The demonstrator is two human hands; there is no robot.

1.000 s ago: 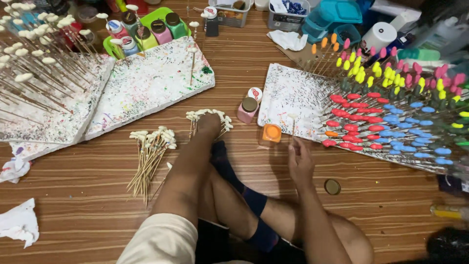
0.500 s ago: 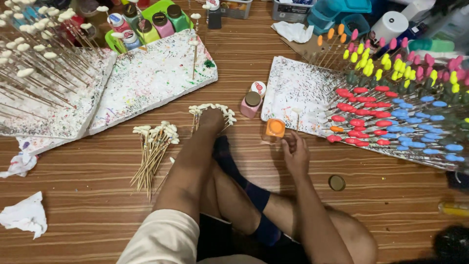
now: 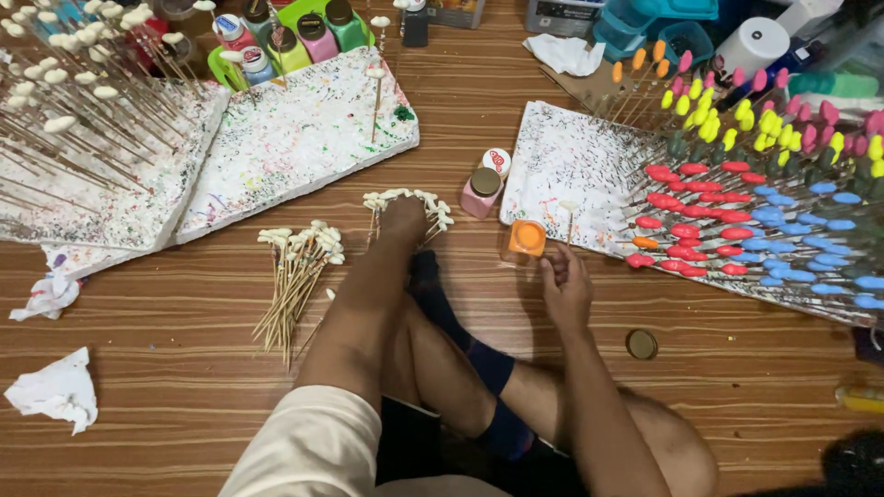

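Note:
My left hand [image 3: 402, 224] reaches forward and closes over a fanned bunch of white-tipped wooden sticks [image 3: 433, 204] lying on the wooden floor. My right hand [image 3: 564, 283] pinches a single white-tipped stick [image 3: 568, 213], held upright just right of an open orange paint jar [image 3: 528, 237]. The jar stands at the near edge of a paint-speckled white foam board [image 3: 571, 161]. That board holds several sticks with red, blue, yellow and pink painted tips [image 3: 737, 202]. My crossed legs lie between my arms.
A second pile of white-tipped sticks [image 3: 296, 271] lies left of my left arm. A pink paint bottle [image 3: 482, 191], left foam boards [image 3: 285, 138] with unpainted sticks, paint bottles [image 3: 295, 41], crumpled tissues [image 3: 57, 391] and a brown lid [image 3: 642, 344] surround me.
My right hand has moved forward from the floor to beside the orange jar and now holds a stick upright. My left hand stays on the bunch.

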